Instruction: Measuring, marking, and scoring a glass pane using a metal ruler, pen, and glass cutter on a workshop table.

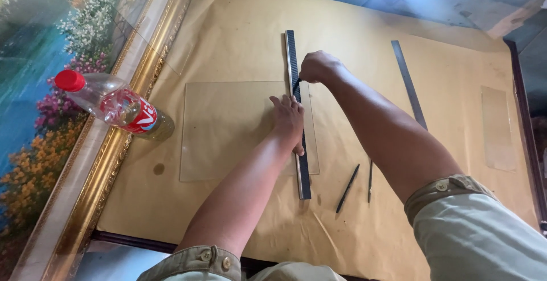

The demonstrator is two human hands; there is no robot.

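Note:
A clear glass sheet (228, 130) lies flat on brown paper (353, 58). Across its right side runs a long dark ruler (293, 53), from far to near. My left hand (288, 120) presses flat on the ruler and the glass, fingers together. My right hand (318, 66) is closed around a small dark cutting tool (297, 82), whose tip touches the ruler's right edge near the glass's far edge.
A plastic bottle (114, 105) with a red cap stands tilted at the left, beside a gilt-framed landscape painting (51, 87). A second metal ruler (408, 81) lies to the right, with a narrow glass strip (497, 127) beyond it. Two thin dark pens (347, 188) lie near the front.

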